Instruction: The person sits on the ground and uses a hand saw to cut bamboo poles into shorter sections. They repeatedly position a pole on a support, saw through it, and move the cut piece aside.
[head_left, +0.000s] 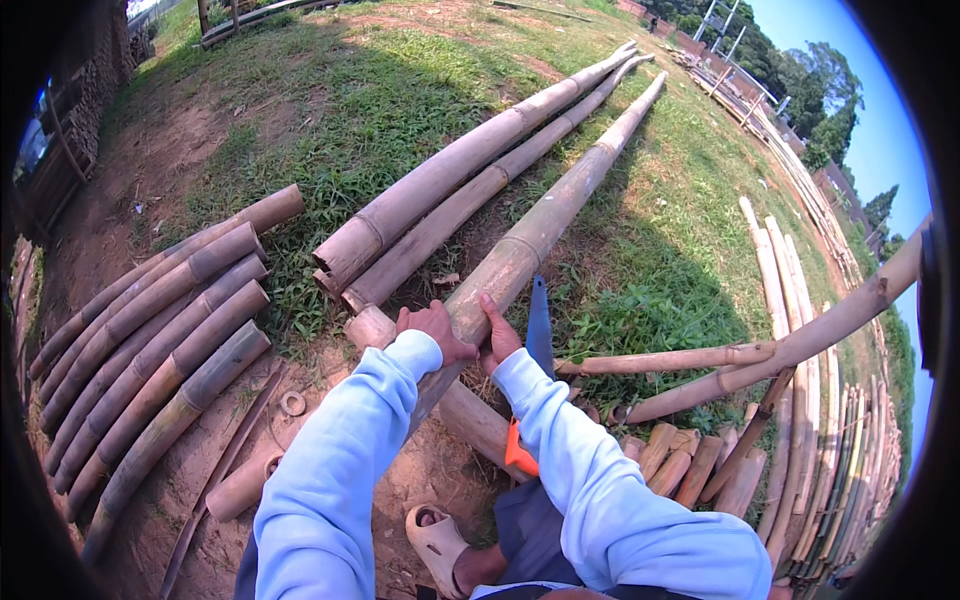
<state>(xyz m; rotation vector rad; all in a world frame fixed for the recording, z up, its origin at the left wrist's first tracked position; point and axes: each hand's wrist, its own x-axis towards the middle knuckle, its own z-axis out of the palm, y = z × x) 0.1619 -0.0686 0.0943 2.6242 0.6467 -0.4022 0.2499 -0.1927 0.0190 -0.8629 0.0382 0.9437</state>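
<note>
Sleeves of pale blue reach forward above a beige clog on bare soil. A saw, orange at the handle and blue along the blade, shows beside the right forearm. Left hand and right hand close around opposite sides of a thick bamboo pole, the right thumb pointing up along it. The pole crosses above another bamboo length and stretches away over grass. Cut lengths lie at left; two more poles run alongside, with trees beyond.
</note>
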